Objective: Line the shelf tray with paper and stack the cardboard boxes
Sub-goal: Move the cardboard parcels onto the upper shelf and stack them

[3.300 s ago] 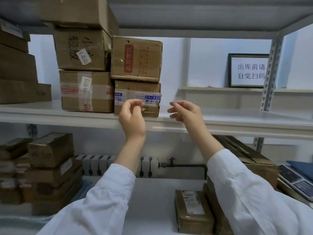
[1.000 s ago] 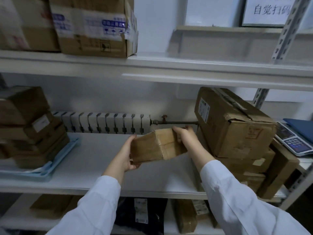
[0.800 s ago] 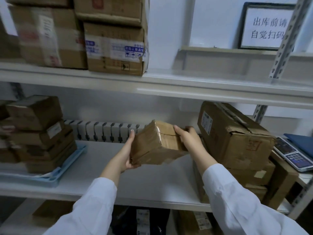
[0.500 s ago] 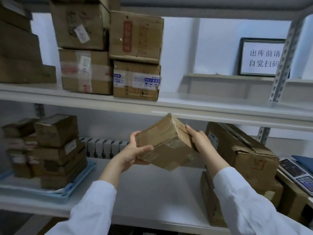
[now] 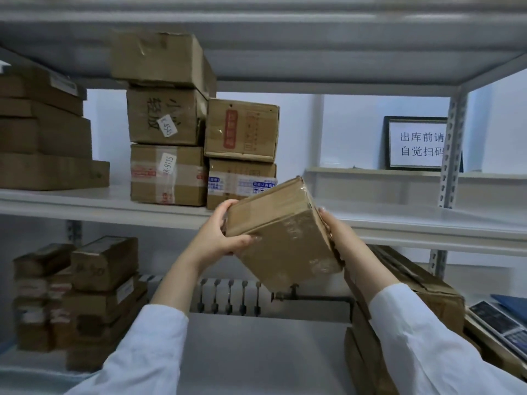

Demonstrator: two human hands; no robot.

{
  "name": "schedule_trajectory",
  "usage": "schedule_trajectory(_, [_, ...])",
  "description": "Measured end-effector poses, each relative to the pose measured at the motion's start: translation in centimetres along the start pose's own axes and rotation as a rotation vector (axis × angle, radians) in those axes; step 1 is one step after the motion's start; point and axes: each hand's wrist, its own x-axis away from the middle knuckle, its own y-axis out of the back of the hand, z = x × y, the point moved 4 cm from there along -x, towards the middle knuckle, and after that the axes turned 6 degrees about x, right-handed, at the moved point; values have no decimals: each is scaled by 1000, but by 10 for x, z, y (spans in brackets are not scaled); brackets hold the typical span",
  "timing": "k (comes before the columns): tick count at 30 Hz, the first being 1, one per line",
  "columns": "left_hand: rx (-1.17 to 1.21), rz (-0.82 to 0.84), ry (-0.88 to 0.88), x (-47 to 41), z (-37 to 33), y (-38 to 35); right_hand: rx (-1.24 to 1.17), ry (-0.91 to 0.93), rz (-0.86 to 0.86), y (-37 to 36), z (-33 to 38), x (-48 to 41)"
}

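Observation:
I hold a small taped cardboard box (image 5: 281, 232) tilted in the air, level with the front edge of the upper shelf (image 5: 399, 220). My left hand (image 5: 221, 238) grips its left end, thumb under and fingers over the top. My right hand (image 5: 332, 228) holds the right side, fingers behind the box. Just behind it stand stacked cardboard boxes (image 5: 199, 143) on the upper shelf. The light blue shelf tray (image 5: 5, 349) on the lower shelf at the left carries another pile of boxes (image 5: 82, 297).
Flat boxes (image 5: 42, 138) lie stacked at the upper shelf's far left. A framed sign (image 5: 417, 143) stands at the back right. Large cartons (image 5: 413, 303) fill the lower shelf's right side, with a scale (image 5: 502, 323) beyond. A radiator (image 5: 228, 295) runs behind the lower shelf.
Both hands went down to the lower shelf, took up the small box and have raised it, tilting, up to the upper shelf's edge. The view has swung upward.

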Motion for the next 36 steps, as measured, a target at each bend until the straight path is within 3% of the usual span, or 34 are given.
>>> schedule_trajectory(5, [-95,-45,-113,-7,-40,11,62,88,-23,8,49,33])
schedule_trajectory(9, [-137,-73,-211,-18,-81,23,-48,429,-225,23,95,42])
schedule_trajectory(12, [-160,-71,-289,-24,-118,30,-177,604,-282,32,133,61])
schedule_trajectory(18, [-175,-94,-437,-28,-181,42,-149,759,-323,45,192,88])
schedule_trajectory(25, [-132,-140,-562,-34,-209,43,-228,939,-534,63,224,94])
schedule_trajectory(29, [-96,-193,-661,-43,-216,42,-341,993,-444,61,231,100])
schedule_trajectory(36, [-320,-357,-813,-73,-225,41,-264,1017,-167,31,243,92])
